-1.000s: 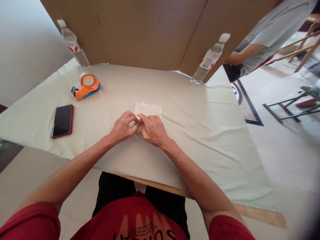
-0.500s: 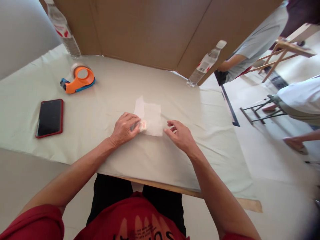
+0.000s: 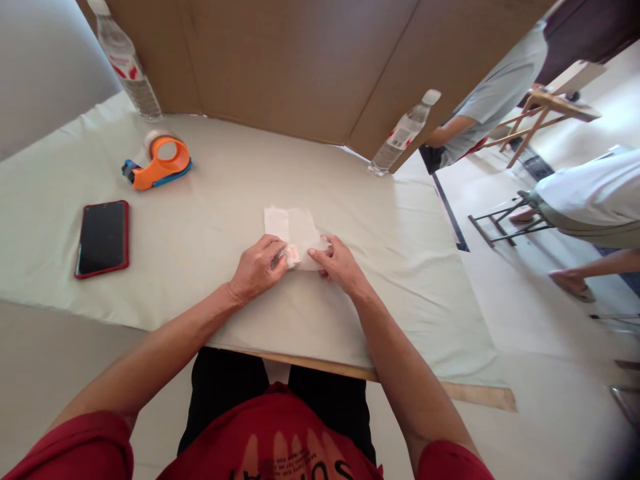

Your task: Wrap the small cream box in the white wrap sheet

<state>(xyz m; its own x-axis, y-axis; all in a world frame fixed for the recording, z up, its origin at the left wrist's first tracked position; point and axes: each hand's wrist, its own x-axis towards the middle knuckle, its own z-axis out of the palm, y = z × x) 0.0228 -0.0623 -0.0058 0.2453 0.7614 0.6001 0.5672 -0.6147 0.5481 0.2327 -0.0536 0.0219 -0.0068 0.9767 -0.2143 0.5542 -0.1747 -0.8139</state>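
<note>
We look down on a table covered with a pale, creased cloth (image 3: 215, 167), with a brown cardboard screen (image 3: 285, 67) standing along its far side. At the middle lies a sheet of thin white paper (image 3: 303, 223), creased down its left part, and on its near edge sits a small whitish packet (image 3: 292, 256) with faint reddish marks. Our left hand (image 3: 259, 268) has thumb and fingers nearly closed, pinching the packet's left side. Our right hand (image 3: 341, 265) is loosely curled, its thumb and forefinger seeming to grip the sheet's right edge. We judge the work partway: the sheet is spread, but the packet lies uncovered, with no paper closed over it. What it contains, we cannot tell. Farther left rest a red-cased phone (image 3: 103, 239) and an orange tape dispenser (image 3: 147, 177). A water bottle stands near each end of the screen, left (image 3: 133, 73) and right (image 3: 405, 133). Beyond, at right, are two other people.
</note>
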